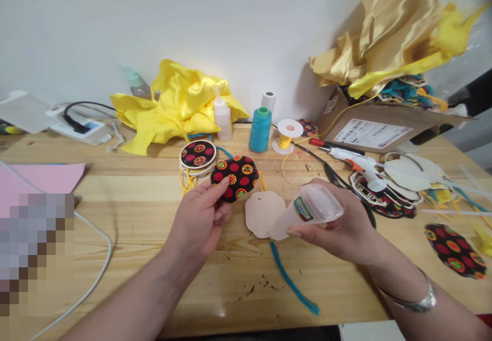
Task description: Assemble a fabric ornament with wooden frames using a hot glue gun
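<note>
Between the thumb and fingers of my left hand (203, 210) is a black fabric piece (240, 174) with red dots and bright flower circles. My right hand (346, 223) grips a translucent plastic glue bottle (315, 203) with a small green label, tilted base-up. Its lower end reaches over a pale scalloped plate (263, 213) lying on the table; the nozzle is hard to make out. A teal tassel (294, 282) trails from the plate's near edge, and a yellow cord (263, 181) shows at its far edge.
Behind stand a teal thread cone (260, 131), a yellow thread spool (285, 139) and another bottle (223, 118). Yellow satin (172, 105) is heaped at the wall. To the right are a glue gun (361, 164), a cardboard box (369, 121) and a patterned fabric piece (455, 251).
</note>
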### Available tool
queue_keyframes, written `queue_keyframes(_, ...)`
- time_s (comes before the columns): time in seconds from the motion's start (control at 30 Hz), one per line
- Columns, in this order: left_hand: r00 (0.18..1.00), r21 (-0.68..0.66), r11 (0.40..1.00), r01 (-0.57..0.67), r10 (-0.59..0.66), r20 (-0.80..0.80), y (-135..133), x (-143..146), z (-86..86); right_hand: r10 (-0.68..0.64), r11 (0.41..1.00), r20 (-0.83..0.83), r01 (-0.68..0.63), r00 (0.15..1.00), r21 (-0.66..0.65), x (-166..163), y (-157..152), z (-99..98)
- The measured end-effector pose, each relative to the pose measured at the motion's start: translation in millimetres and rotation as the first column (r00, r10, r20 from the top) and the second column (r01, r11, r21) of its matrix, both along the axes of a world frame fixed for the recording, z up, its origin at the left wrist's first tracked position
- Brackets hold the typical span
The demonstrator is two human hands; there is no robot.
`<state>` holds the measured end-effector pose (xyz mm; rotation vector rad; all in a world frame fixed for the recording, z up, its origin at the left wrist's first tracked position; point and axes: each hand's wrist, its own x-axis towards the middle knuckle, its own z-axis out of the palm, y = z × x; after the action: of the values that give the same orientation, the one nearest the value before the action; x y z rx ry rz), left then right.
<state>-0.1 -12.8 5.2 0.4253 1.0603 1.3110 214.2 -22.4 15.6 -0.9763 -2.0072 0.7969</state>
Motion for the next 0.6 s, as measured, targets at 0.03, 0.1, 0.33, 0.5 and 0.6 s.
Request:
queue_keyframes(0.03, 1.000, -0.003, 1.000, -0.001, 0.001, -0.003, 0.1, 0.3, 0.3, -0.006, 1.000, 0.002, 0.006, 1.000, 0.012, 1.2, -0.1, 0.6)
queue_keyframes(0.1, 1.000, -0.009, 1.000, -0.003, 0.003, -0.005, 0.2, 0.7, 0.9, -0.021, 0.999, 0.018, 0.020, 1.000, 0.030, 3.7, 0.1, 1.4)
queue_keyframes(0.33, 1.000, 0.005, 1.000, -0.004, 0.004, 0.006, 0.5, 0.6, 1.5, -0.049, 0.999, 0.038, 0.049, 0.998, 0.006, 8.0, 4.4, 1.9)
queue_keyframes(0.5, 1.000, 0.008, 1.000, -0.020, 0.020, 0.007, 0.3, 0.6, 1.7, -0.090, 0.996, 0.031, 0.089, 0.995, 0.026, 11.7, 7.3, 1.9)
queue_keyframes(0.6, 1.000, 0.009, 1.000, -0.007, 0.007, 0.002, 0.2, 0.3, 1.0, -0.097, 0.995, 0.020, 0.097, 0.995, 0.031, 14.9, 9.2, -0.3)
